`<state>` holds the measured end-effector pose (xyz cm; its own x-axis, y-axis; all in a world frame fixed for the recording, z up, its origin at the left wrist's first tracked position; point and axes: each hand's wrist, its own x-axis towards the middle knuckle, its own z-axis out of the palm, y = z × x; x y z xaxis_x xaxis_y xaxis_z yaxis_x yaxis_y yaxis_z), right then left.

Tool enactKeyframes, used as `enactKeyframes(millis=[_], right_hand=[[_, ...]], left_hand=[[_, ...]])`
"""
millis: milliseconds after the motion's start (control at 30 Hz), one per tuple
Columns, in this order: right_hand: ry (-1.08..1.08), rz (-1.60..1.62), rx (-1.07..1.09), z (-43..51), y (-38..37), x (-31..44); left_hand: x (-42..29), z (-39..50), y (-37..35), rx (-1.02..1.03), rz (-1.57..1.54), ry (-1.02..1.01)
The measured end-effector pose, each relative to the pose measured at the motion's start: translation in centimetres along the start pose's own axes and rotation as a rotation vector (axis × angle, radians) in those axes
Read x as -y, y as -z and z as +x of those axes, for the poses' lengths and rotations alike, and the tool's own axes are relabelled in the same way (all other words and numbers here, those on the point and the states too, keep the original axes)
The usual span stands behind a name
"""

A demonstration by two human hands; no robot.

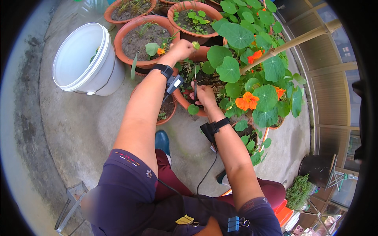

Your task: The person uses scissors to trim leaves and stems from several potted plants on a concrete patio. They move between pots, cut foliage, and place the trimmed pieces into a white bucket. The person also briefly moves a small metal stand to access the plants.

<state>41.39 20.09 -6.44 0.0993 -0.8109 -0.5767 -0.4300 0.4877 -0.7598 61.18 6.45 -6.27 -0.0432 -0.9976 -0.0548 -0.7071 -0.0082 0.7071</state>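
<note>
My left hand (180, 50) is pinched around a thin stem that carries a small yellow-green leaf (195, 45). Just past that wrist, a small orange bloom (161, 51) and a round leaf (152, 49) show over a pot of soil; I cannot tell whether this hand holds them too. Lower and to the right, my right hand (205, 96) grips scissors (195, 85) with dark handles, blades pointing away from me. They are over a terracotta-coloured pot (184, 101) with soil and dry stems. Nasturtium plants (246, 70) with round leaves and orange flowers spread beside this hand.
A white bucket (116, 70) with some green inside stands to the left. More pots (118, 38) crowd the far side. A bamboo pole (283, 48) slants across the nasturtiums towards the panelled wall (327, 97). Cables (208, 171) run from my wrist devices towards my body.
</note>
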Motion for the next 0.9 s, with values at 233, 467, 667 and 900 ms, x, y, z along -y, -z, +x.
enactKeyframes(millis=[233,467,667,900], right_hand=[[0.033,-0.01,0.044,-4.1,1.4,-0.7],[0.04,0.048,0.106,-6.2,1.8,-1.0],[0.008,0.136,0.175,-7.9,1.3,-1.0],[-0.124,0.497,0.331,-3.4,1.2,2.1]], left_hand=[[3.8,-3.7,13.5,-0.868,-0.37,-0.03],[10.8,-14.7,25.0,-1.36,-0.331,0.127],[12.8,-18.3,23.6,-1.53,-0.122,0.772],[4.3,-14.5,18.1,-0.873,0.339,-0.175]])
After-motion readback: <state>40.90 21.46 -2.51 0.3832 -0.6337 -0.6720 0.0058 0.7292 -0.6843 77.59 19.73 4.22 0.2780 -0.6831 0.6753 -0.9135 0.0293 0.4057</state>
